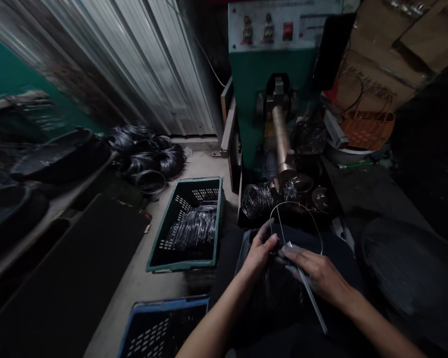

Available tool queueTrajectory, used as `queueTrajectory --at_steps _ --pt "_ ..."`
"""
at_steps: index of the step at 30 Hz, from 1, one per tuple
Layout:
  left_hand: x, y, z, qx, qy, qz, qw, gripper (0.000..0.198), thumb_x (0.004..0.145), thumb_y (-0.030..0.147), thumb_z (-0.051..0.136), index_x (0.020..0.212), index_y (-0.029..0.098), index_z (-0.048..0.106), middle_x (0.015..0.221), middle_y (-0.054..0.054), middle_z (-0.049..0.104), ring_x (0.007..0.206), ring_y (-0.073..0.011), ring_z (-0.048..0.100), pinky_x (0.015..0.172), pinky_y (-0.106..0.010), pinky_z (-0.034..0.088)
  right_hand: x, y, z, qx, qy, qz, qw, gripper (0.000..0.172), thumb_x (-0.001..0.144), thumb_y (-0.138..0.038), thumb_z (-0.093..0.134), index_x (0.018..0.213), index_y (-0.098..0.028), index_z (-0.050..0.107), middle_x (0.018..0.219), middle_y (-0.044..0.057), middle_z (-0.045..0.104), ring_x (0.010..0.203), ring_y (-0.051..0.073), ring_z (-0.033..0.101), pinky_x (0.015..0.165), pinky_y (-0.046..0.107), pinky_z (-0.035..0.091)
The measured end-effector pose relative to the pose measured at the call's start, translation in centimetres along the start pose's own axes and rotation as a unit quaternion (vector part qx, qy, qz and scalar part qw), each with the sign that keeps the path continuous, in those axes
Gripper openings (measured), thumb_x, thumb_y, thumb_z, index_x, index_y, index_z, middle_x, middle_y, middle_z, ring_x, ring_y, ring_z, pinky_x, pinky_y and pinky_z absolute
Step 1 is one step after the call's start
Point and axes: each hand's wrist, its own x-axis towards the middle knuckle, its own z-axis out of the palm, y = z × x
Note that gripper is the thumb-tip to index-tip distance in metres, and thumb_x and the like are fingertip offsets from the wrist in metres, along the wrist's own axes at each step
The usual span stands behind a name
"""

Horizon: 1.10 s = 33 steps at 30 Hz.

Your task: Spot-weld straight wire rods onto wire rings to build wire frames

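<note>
Over my lap, my left hand (pixel 260 251) pinches a thin wire loop (pixel 313 219) near its left side. The loop arches up and comes down behind my right hand (pixel 317 272). My right hand is closed around a slim, straight metal bar (pixel 312 297), whose lower end slants down to the right. The bar's upper tip meets a straight length of wire close to my left fingers. Just beyond my hands, wire rings (pixel 257 200) stand bundled under the machine's brass-coloured arm (pixel 282 139). What lies between my fingertips is partly hidden.
A green machine (pixel 246 74) with a switch panel stands ahead. To my left, a green crate (pixel 218 223) holds wire pieces; a blue crate (pixel 134 318) is nearer. Black wire coils (pixel 145 154) lie by the corrugated wall. An orange basket (pixel 369 127) sits at right.
</note>
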Motion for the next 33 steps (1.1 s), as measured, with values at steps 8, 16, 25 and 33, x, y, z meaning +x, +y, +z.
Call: queueTrajectory --at_steps 8,16,25,33 --pt "0.5 -0.2 -0.1 -0.043 -0.032 -0.022 0.998 0.07 0.075 0.037 0.07 0.138 0.022 0.045 0.084 -0.004 0.063 0.067 -0.0138 0.057 0.059 -0.024 0.047 0.3 -0.2 -0.6 -0.026 0.009 -0.005 1.0 0.045 0.089 -0.015 0.055 0.133 -0.024 0.053 0.124 0.006 0.065 0.113 0.021 0.062 0.094 0.035 0.054" --pt "0.6 0.6 0.6 -0.085 -0.043 -0.035 0.995 0.073 0.072 0.036 0.073 0.138 0.022 0.044 0.069 0.003 0.052 0.054 -0.0094 0.051 0.052 -0.022 0.047 0.4 0.1 -1.5 -0.017 -0.005 -0.004 1.0 0.043 0.088 -0.011 0.054 0.13 -0.019 0.055 0.125 0.008 0.064 0.115 0.019 0.06 0.096 0.031 0.052" --pt "1.2 1.2 1.0 -0.093 -0.048 -0.021 0.994 0.075 0.074 0.037 0.072 0.14 0.025 0.04 0.071 0.003 0.053 0.052 -0.0109 0.055 0.049 -0.024 0.05 0.8 0.7 -2.0 -0.026 0.001 -0.031 0.999 0.048 0.086 -0.009 0.057 0.133 -0.018 0.052 0.127 0.009 0.062 0.118 0.02 0.058 0.098 0.033 0.051" --pt "1.5 1.3 1.2 -0.105 -0.045 0.0 0.993 0.078 0.075 0.035 0.072 0.143 0.024 0.036 0.073 0.002 0.054 0.053 -0.0103 0.055 0.048 -0.023 0.05 1.0 1.3 -1.8 -0.03 0.012 -0.041 0.999 0.048 0.088 -0.008 0.054 0.134 -0.02 0.05 0.128 0.007 0.062 0.118 0.019 0.058 0.099 0.032 0.05"
